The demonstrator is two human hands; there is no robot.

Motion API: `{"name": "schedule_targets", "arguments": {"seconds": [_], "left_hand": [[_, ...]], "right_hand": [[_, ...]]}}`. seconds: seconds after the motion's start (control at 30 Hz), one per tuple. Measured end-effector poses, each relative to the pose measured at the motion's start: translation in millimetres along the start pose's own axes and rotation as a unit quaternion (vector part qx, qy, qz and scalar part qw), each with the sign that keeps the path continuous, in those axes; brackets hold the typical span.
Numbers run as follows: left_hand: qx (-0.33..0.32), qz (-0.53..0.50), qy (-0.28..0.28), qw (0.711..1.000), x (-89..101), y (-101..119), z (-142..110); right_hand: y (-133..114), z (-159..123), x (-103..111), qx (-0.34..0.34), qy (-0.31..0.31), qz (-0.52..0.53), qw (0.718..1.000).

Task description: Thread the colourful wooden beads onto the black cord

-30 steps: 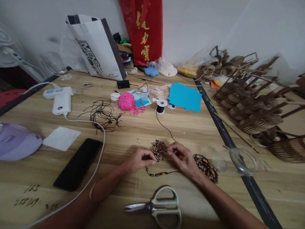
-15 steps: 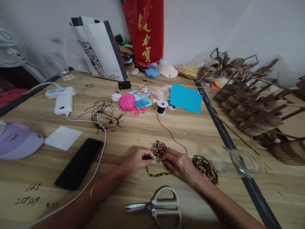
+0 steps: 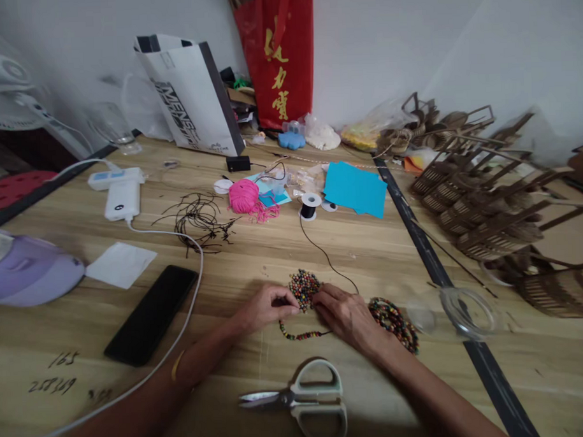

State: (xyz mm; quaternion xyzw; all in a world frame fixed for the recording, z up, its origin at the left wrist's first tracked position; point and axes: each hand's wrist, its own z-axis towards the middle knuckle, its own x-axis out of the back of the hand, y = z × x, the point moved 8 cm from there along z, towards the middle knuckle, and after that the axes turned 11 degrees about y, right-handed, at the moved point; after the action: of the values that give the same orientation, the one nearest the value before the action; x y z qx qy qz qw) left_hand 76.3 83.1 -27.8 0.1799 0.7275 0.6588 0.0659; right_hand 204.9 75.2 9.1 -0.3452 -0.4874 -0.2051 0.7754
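A small heap of multicoloured beads (image 3: 303, 289) lies on the wooden table between my hands. My left hand (image 3: 270, 305) pinches the end of a beaded cord (image 3: 302, 336) at the heap's left edge. From there the strung beads curve down and right, and the bare black cord passes under my right hand (image 3: 340, 309). That hand is palm down, fingers together, with its tips at the heap's right edge; whatever they pinch is hidden. Beside my right wrist rests a coiled bead strand (image 3: 395, 323). Scissors (image 3: 298, 397) lie nearer to me, blades pointing left.
A spool of black cord (image 3: 309, 206) stands beyond the heap, its line trailing toward my right hand. Left are a phone (image 3: 150, 314), a white cable and cut black cords (image 3: 196, 222). Pink yarn (image 3: 243, 196) and blue sheets (image 3: 355, 189) lie behind; woven baskets (image 3: 482, 205) crowd the right.
My right hand has shifted slightly left and down onto the heap's edge, turning palm down and covering more of the cord. My left hand has kept its pinch in place.
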Motion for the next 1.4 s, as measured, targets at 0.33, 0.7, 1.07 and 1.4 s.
{"name": "schedule_targets", "arguments": {"seconds": [0.33, 0.7, 1.07, 1.4], "left_hand": [[0.010, -0.005, -0.003, 1.000, -1.0, 1, 0], [0.012, -0.002, -0.001, 1.000, -0.7, 1, 1], [0.004, -0.005, -0.002, 1.000, -0.4, 2, 1], [0.018, -0.018, -0.001, 1.000, -1.6, -1, 0]], "right_hand": [[-4, 2, 2, -0.001, 0.008, -0.005, 1.000], [-13, 3, 6, 0.014, 0.004, -0.019, 1.000], [-41, -4, -5, 0.099, -0.028, 0.024, 0.994], [-22, 2, -4, 0.075, 0.010, 0.020, 0.997]]}}
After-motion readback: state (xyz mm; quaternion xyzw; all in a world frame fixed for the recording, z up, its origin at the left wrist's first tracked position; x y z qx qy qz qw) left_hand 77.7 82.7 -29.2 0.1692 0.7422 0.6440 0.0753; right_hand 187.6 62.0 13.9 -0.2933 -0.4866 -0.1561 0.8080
